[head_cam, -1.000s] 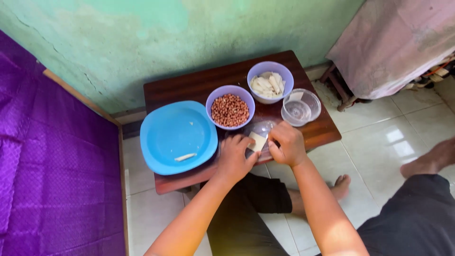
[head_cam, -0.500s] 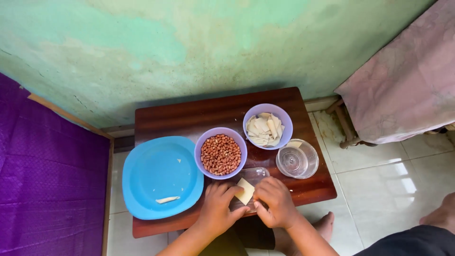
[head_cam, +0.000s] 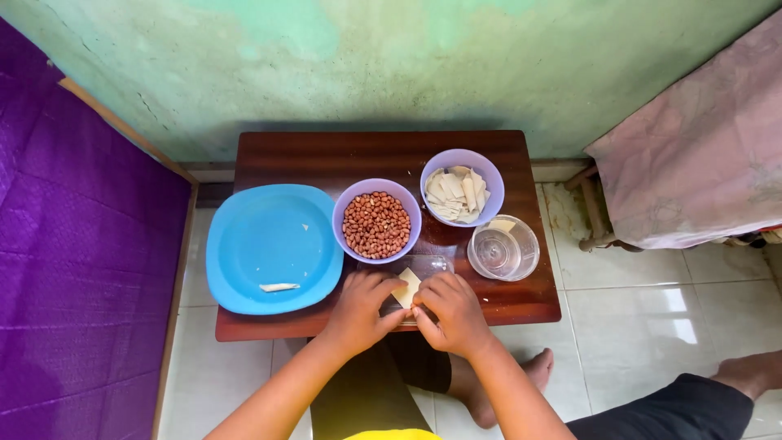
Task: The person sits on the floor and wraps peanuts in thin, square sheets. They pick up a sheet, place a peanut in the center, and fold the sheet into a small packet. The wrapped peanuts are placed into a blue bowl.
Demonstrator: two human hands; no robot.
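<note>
My left hand (head_cam: 361, 309) and my right hand (head_cam: 450, 313) meet at the near edge of a small dark wooden table (head_cam: 521, 301). Together they pinch a pale square dough wrapper (head_cam: 406, 288) over a clear plastic lid (head_cam: 423, 265). Just beyond the hands stands a purple bowl of peanuts (head_cam: 376, 222). A second purple bowl (head_cam: 462, 187) holds several more pale wrappers. On the left lies a blue plate (head_cam: 273, 244) with one small rolled piece (head_cam: 278, 287) on it.
A clear plastic cup (head_cam: 503, 248) stands at the table's right. A green wall is behind, a purple mattress (head_cam: 73, 269) to the left, a pink-covered stool (head_cam: 700, 163) to the right. My bare foot (head_cam: 533, 375) and another person's leg (head_cam: 700, 399) rest on the white tiles.
The camera has moved closer and more directly above the table. Both hands stay together on the wrapper, working it at the near edge.
</note>
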